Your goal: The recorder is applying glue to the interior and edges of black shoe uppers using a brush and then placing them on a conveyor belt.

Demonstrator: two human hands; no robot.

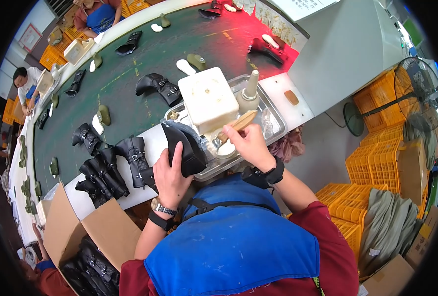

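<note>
My left hand [172,175] is closed around a black boot [185,148], its shaft opening tilted up towards the tray. In my right hand [251,145] is a brush [243,119] with a flat wooden handle. Its lower end dips towards a small white cup [226,150]; my fingers partly cover that end. The cup stands in a clear plastic tray [276,117], beside a white square tub [208,96] and a beige bottle with a tapered nozzle [249,93]. Left of my left hand, several black buckled boots [134,160] lie on a white board [154,138].
A curved green conveyor [125,89] carries boots, olive lasts and white insoles. An open cardboard box [109,219] of boots stands at lower left. Orange crates [371,165] and a fan [416,86] are on the right. Co-workers [29,84] sit along the far side.
</note>
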